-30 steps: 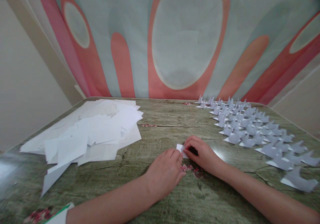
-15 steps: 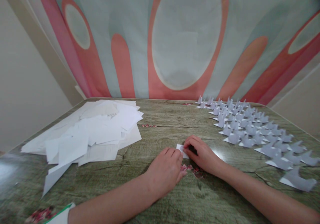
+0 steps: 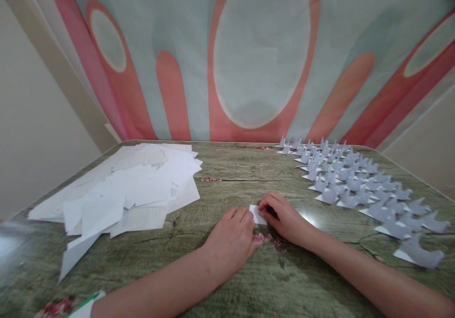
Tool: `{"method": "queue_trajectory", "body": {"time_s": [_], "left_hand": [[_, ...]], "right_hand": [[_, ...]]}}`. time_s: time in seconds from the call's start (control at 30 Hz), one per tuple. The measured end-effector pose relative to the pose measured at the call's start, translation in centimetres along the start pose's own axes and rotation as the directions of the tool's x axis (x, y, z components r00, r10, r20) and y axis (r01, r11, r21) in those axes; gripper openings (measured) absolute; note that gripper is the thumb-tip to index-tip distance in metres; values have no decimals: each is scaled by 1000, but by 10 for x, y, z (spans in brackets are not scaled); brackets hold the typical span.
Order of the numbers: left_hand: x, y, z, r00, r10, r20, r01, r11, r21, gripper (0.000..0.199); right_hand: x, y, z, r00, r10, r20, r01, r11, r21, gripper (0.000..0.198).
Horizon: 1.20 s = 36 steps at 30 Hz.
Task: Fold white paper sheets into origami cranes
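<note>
A small piece of white paper point(image 3: 256, 215) lies on the table between my hands, flat or nearly so, its lower part against my fingers. My right hand point(image 3: 284, 219) has thumb and forefinger pinched at the paper's right side. My left hand point(image 3: 229, 238) rests at the paper's left edge, palm down, with its fingers curled and pressed together; their tips are hidden from me. How the paper is folded is too small to make out.
A loose heap of white paper sheets point(image 3: 142, 185) covers the table's left side. Several rows of folded white paper birds point(image 3: 351, 184) stand along the right. The wood-grain table point(image 3: 227, 166) meets a patterned backdrop point(image 3: 263, 52) at its far edge.
My left hand has shifted slightly left, so a little more of the paper shows. My right hand keeps its pinch. The whole view has moved a little.
</note>
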<state>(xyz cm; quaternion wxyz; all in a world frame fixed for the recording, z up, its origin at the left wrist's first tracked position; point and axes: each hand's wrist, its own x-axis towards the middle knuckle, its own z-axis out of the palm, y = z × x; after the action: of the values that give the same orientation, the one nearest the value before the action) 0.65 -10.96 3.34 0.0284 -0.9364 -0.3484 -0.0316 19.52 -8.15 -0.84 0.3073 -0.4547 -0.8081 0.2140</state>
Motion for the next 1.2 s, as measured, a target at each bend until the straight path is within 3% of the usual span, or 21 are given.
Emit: {"method": "queue_trajectory", "body": {"time_s": [0.37,0.43,0.6,0.83,1.2], "left_hand": [[-1,-3,0,1000,23,-1,-23,1000,17,33],[-1,-3,2,1000,27,-12,-27,1000,16,35],[-1,-2,4,999,31,-23,-31,1000,-3,32],[-1,-5,6,999,36,-30,-37,999,-20,29],[-3,-1,4,1000,-1,28,4,995,-99,46]], "right_hand": [[-6,-2,-6,997,-50,-58,49,998,-27,12],[-9,-7,-10,992,-113,-60,104,985,-135,18],[-20,-21,-9,969,-209,132,247,848,-469,27],[-22,-29,-10,965,-123,231,250,697,-672,24],[-19,-40,-16,968,-41,247,216,636,-741,17]]}}
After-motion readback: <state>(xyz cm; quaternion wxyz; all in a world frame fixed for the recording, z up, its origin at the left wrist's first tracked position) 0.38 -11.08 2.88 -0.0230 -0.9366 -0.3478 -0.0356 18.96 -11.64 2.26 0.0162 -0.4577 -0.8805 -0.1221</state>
